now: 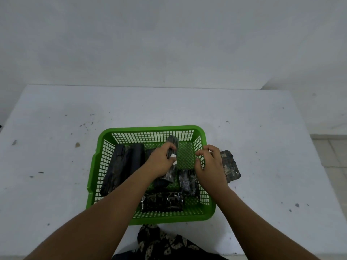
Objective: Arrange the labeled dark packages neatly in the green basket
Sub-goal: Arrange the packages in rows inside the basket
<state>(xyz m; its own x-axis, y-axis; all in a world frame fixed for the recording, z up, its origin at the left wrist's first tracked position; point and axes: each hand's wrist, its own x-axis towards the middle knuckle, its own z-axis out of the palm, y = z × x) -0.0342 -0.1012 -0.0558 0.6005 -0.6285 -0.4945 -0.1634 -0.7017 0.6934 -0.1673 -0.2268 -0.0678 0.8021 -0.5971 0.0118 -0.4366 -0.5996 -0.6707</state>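
My left hand (pixel 159 162) has a closed grip on a dark package (pixel 171 149) inside the green basket (pixel 150 128); my right hand (pixel 210 166) rests loosely curled, empty, over the basket's right wall.

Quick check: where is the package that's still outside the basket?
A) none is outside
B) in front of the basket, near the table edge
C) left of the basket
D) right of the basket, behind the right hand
D: one package lies on the table right of the basket, partly hidden by the right hand.

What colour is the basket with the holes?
Bright green basket, seen best in the head view.
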